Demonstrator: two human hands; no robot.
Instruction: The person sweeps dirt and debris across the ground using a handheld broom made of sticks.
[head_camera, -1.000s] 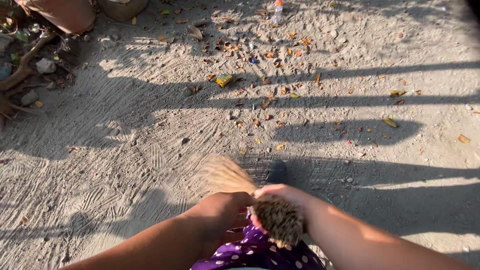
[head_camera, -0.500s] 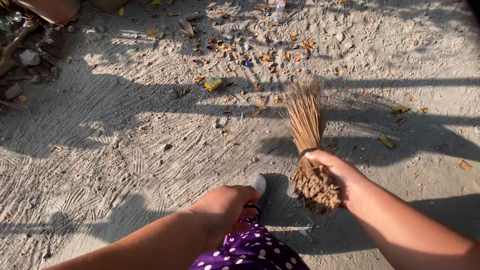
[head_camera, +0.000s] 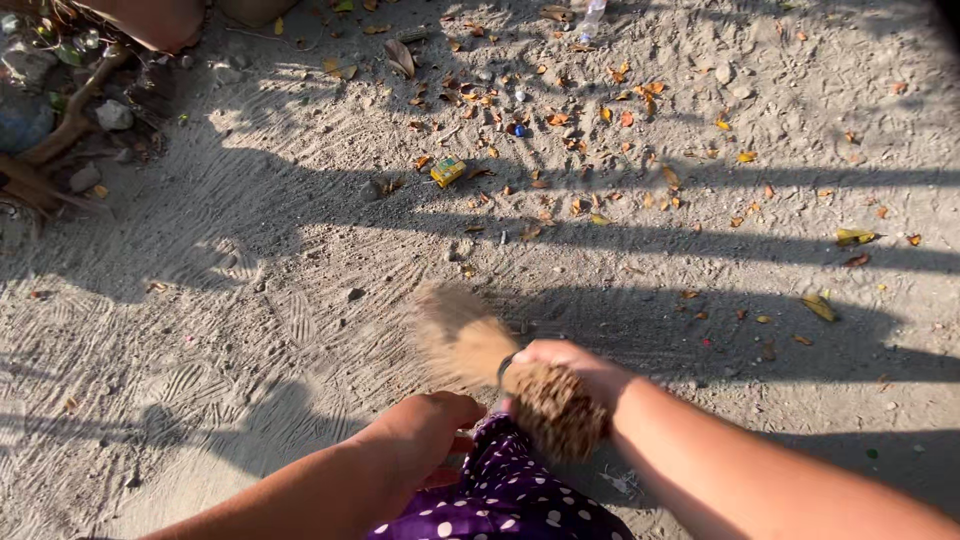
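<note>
One broom (head_camera: 470, 345) blurred, right hand (head_camera: 570, 365) gripping it

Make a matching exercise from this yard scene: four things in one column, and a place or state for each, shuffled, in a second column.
Things:
1. stick broom
2. left hand
3. small yellow box
4. clear plastic bottle

Places or states:
A. at the top edge of the view, on the sand
B. gripped at its bound end by the right hand, bristles blurred
C. gathering purple polka-dot cloth
D. lying among dry leaves beside a shadow band

Pairs: 1-B, 2-C, 3-D, 4-A
</note>
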